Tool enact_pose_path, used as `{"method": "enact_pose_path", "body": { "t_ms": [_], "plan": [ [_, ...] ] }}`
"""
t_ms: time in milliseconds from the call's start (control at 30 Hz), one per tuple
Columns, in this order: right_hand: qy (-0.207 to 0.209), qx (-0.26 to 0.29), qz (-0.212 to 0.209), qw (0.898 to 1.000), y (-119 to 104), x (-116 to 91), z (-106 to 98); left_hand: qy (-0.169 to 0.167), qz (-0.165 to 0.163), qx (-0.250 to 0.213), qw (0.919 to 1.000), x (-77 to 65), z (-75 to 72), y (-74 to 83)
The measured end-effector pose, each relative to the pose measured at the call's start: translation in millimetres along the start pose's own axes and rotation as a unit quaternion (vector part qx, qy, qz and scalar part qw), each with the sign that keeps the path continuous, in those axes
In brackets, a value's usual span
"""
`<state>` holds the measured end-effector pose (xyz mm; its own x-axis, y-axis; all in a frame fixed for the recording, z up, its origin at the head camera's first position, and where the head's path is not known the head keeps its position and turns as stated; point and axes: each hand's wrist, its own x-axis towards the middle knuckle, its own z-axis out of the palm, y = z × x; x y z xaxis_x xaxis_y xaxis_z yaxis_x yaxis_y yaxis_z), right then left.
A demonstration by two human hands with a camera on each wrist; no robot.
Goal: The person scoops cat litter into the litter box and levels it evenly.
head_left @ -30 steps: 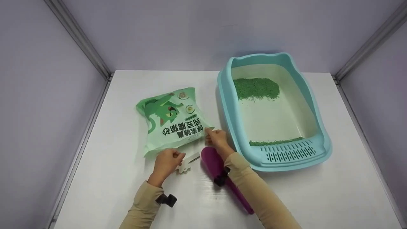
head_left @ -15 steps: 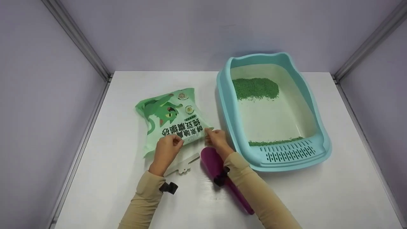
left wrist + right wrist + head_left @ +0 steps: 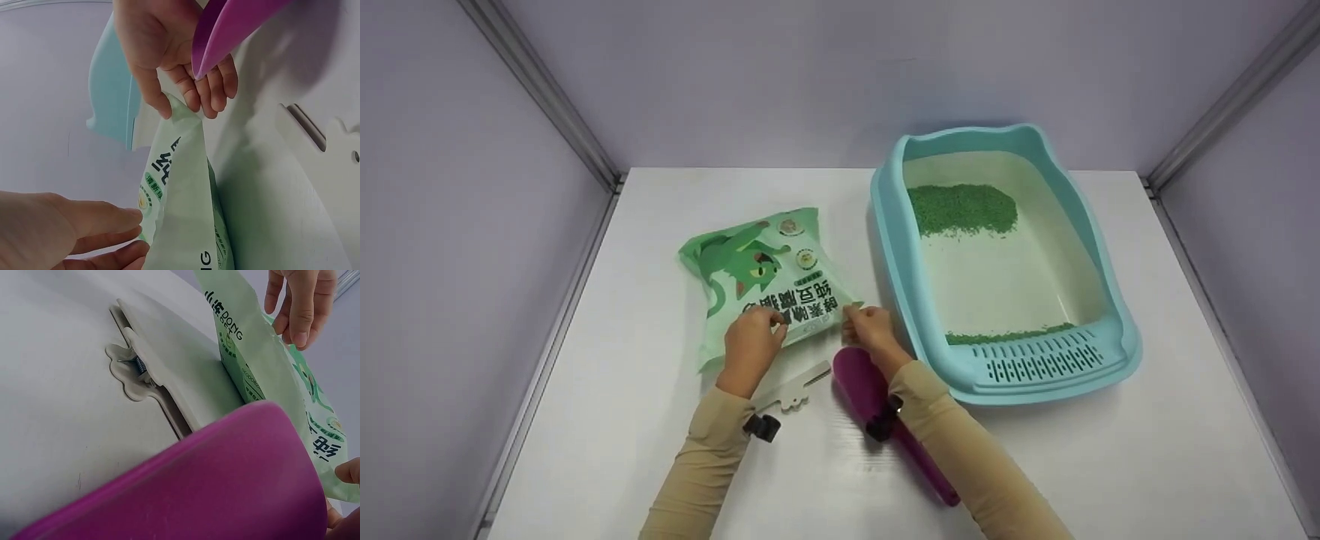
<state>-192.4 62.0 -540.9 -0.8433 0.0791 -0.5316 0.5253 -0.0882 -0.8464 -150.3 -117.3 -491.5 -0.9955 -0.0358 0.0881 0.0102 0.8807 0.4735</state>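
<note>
A pale green bag of cat litter [image 3: 757, 259] printed with a cat lies on the table in the head view. My right hand [image 3: 874, 330] pinches its near right corner; the left wrist view shows the thumb [image 3: 160, 104] on that corner. My left hand [image 3: 754, 341] is at the bag's near edge, fingers loosely extended, with no firm hold visible. Beneath the left wrist lies a whitish sealing clip [image 3: 793, 390], its spring [image 3: 140, 365] showing in the right wrist view. Under my right forearm rests a purple scoop [image 3: 861, 379], its handle partly covered.
To the right stands a blue litter box [image 3: 900, 240] with a slotted front ledge. Green pellets [image 3: 964, 208] are heaped at its far left, with a strip along its near end. Walls [image 3: 840, 82] enclose the white table [image 3: 660, 195] at the back and both sides.
My left hand has moved away from the clip, up to the bag's near edge, uncovering part of the clip. The right hand stays at the bag's corner.
</note>
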Motion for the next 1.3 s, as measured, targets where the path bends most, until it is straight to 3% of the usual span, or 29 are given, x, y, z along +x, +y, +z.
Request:
{"method": "enact_pose_path", "body": {
  "t_ms": [333,467,600,867,1300],
  "plan": [
    [-0.018,0.008,-0.038,0.999,9,10,0,-0.059,-0.019,-0.023,0.9978,3.3,-0.5,-0.4],
    [0.001,-0.013,-0.021,1.000,0,3,2,-0.085,-0.020,-0.029,0.9958,3.9,0.3,-0.7],
    [-0.006,-0.010,-0.013,1.000,-5,-1,1,-0.099,-0.007,-0.029,0.9946,2.9,2.6,-1.9],
    [0.009,-0.042,-0.015,0.999,-5,-4,1,-0.083,0.016,-0.016,0.9963,0.6,7.4,-4.3],
    [0.008,-0.018,0.017,1.000,-7,-5,4,-0.026,0.070,0.002,0.9972,-1.4,12.9,-6.5]
  ]
}}
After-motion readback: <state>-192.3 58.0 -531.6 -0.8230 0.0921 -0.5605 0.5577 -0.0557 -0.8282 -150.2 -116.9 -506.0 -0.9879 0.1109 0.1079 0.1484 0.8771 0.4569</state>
